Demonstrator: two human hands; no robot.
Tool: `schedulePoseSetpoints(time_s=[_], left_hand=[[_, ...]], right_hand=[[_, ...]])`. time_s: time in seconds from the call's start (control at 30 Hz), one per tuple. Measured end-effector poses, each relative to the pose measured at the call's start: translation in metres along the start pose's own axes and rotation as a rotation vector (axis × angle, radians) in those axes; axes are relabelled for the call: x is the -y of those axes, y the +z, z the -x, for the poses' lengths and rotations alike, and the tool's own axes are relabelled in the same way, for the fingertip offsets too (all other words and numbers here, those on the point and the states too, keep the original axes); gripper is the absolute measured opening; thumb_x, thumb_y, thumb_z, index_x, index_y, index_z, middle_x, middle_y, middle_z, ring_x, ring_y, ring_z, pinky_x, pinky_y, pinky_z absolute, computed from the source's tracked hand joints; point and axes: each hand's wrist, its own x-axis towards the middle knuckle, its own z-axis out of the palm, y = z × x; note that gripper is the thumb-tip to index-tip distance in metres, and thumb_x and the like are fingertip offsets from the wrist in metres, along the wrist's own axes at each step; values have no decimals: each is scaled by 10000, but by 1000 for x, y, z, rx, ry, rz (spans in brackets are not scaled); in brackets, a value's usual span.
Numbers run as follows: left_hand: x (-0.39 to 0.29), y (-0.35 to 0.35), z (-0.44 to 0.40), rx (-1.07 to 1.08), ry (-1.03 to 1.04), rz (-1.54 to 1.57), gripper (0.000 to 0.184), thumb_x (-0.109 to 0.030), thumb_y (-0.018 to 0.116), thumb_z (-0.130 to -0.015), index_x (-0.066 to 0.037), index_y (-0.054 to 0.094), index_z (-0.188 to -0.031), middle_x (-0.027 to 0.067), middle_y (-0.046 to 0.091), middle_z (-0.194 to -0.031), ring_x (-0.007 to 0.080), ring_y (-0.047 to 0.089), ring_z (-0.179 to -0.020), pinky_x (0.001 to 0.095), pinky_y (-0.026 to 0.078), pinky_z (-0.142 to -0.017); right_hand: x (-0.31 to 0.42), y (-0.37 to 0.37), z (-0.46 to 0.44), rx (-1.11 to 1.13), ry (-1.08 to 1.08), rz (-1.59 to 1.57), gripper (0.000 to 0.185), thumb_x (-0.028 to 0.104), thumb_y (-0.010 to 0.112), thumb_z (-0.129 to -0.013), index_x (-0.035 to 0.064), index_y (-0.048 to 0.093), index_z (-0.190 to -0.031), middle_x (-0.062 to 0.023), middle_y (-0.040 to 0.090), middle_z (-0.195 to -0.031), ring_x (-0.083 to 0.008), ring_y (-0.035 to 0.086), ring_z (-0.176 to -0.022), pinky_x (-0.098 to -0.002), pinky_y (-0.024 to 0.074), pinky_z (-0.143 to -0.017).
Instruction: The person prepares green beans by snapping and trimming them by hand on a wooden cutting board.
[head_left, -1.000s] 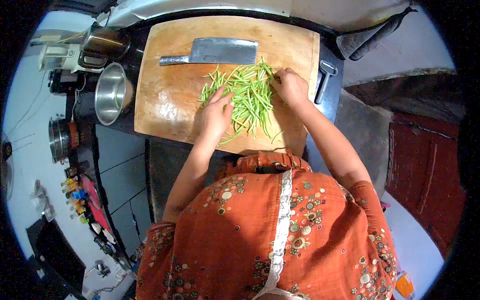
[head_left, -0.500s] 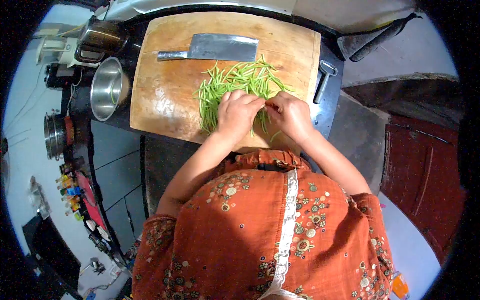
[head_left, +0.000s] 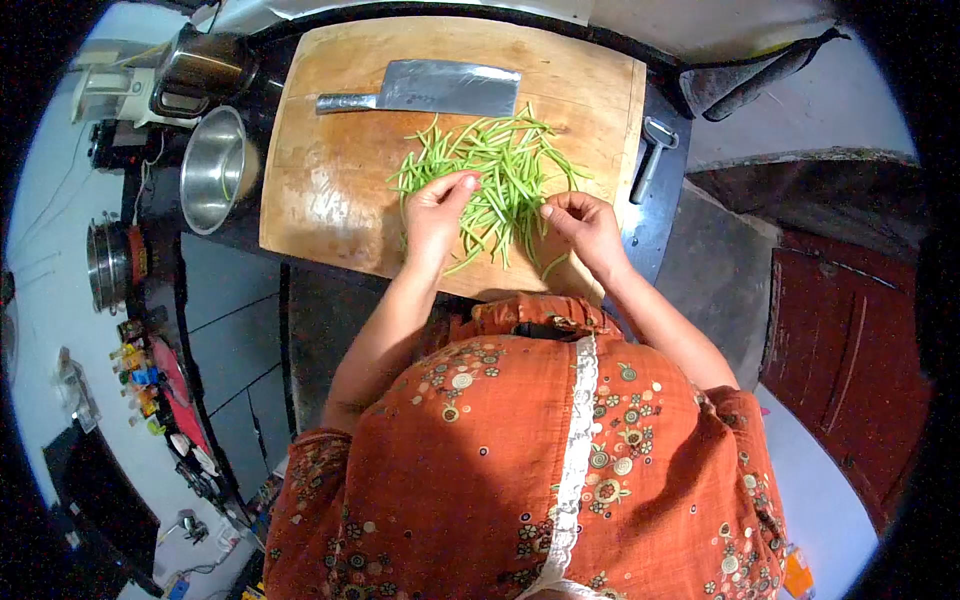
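A loose heap of thin green strips lies on the wooden cutting board. My left hand is over the heap's left side, thumb and fingertips pressed together; anything between them is too small to make out. At the heap's right edge, my right hand is closed in a pinch, and what its fingertips hold cannot be told. Beyond the heap lies a cleaver, flat, with its handle pointing left. One or two stray strips rest near the board's front edge.
Left of the board stands a metal bowl with a green strip inside, and behind it a dark kettle. On the dark surface at the right lies a peeler. A dark cloth hangs at the upper right.
Both hands came together over the front of the heap, then moved apart, left hand to the left and right hand slightly right. The strips lie a little differently.
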Motion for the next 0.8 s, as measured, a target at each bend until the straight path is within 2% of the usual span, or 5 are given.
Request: schedulePoseSetpoints(time_s=[0.13, 0.23, 0.37, 0.5, 0.8], left_hand=[[5, -7, -4, 69, 284, -437, 216, -37, 622, -794, -17, 639, -1008, 76, 625, -986, 113, 569, -886, 239, 440, -805], [8, 6, 1, 175, 234, -175, 193, -95, 649, -776, -36, 662, -959, 84, 642, -921, 141, 593, -840, 254, 461, -745], [6, 16, 10, 294, 161, -65, 165, -92, 635, -793, -28, 667, -941, 80, 638, -911, 142, 590, -840, 245, 456, -752], [2, 19, 13, 264, 151, -17, 124, -47, 617, -802, -4, 661, -910, 56, 617, -893, 127, 571, -844, 237, 453, -763], [-21, 22, 22, 118, 737, -583, 112, -53, 652, -731, -57, 671, -841, 75, 621, -807, 207, 604, -735, 289, 482, -656]], right_hand=[[8, 7, -2, 37, -47, -21, 160, 178, 604, -841, 19, 614, -847, 35, 555, -661, -35, 482, -574, -179, 378, -509], [11, 13, -4, 102, -41, -97, 167, 190, 602, -844, 24, 616, -847, 33, 554, -658, -37, 478, -567, -181, 371, -501], [11, 16, -8, 153, -28, -120, 161, 189, 613, -835, 29, 617, -848, 27, 563, -660, -40, 480, -567, -184, 371, -501], [19, 16, -4, 73, 17, -94, 163, 187, 627, -824, 26, 619, -850, 19, 576, -674, -47, 493, -579, -186, 384, -520], [22, 10, -2, 119, -37, -104, 172, 184, 607, -833, 14, 610, -860, 9, 575, -688, -56, 500, -587, -196, 405, -540]])
